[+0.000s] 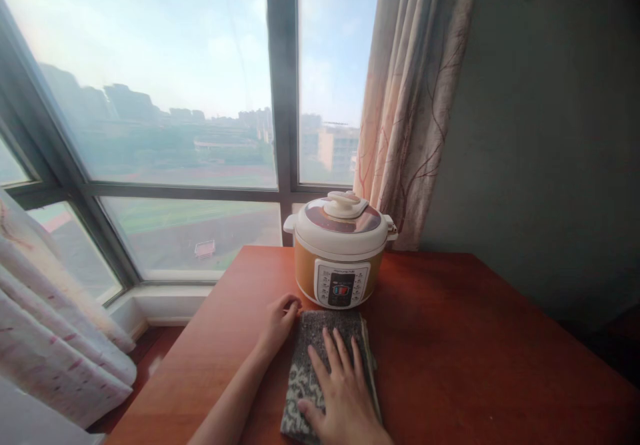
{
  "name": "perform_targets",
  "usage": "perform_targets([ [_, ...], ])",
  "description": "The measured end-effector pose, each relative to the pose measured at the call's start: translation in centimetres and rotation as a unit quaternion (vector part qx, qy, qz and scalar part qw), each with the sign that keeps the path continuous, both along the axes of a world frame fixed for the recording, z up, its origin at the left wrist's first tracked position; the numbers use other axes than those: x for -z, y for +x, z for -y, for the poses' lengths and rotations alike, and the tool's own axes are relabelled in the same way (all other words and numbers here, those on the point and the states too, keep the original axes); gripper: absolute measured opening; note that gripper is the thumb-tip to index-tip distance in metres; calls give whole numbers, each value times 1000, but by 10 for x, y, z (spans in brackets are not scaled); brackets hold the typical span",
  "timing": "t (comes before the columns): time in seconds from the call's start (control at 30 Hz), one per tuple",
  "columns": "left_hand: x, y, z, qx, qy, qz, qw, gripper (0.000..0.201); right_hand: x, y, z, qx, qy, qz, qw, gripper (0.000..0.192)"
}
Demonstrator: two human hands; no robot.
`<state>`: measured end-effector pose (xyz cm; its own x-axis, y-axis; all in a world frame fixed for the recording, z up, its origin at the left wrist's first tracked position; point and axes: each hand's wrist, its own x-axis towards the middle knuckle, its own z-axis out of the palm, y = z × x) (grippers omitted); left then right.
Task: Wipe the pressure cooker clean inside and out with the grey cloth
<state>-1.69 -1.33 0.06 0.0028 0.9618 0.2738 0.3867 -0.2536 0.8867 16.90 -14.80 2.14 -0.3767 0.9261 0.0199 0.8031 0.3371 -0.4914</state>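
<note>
The fingers of the right hand (345, 389) are spread wide, and they lie flat on top of a folded cloth (311, 338). The thumb sticks out to the left. The fingers of the left hand (281, 314) are curled in, next to the top left corner of the cloth. I cannot tell if they pinch its edge. The cloth is dark gray with a pale, curly pattern on its near part. It lies on a shiny red-brown table (450, 345), right in front of an electric pressure cooker (306, 268). The cooker is white and gold, with its lid on and a button panel (343, 286) facing the hands. Behind the table is a big window (175, 125). A curtain with branches on it (410, 112) hangs by the gray wall (540, 138), and a pale curtain (50, 338) hangs at the left.
</note>
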Motion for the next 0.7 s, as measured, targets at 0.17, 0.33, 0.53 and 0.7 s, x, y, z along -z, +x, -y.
perform_targets([
  [0.17,2,0,-1,9,-2,1,1000,26,-12,4,5,-18,-39,-8,999,85],
  [0.33,-1,-3,-3,-3,-13,44,999,26,-15,10,9,-59,-41,7,997,101],
  [0.53,-1,-4,-4,-3,-28,80,996,26,21,12,9,-76,25,58,995,107],
  [0.7,3,-4,-4,1,-26,69,997,26,57,11,12,-57,139,87,985,74],
])
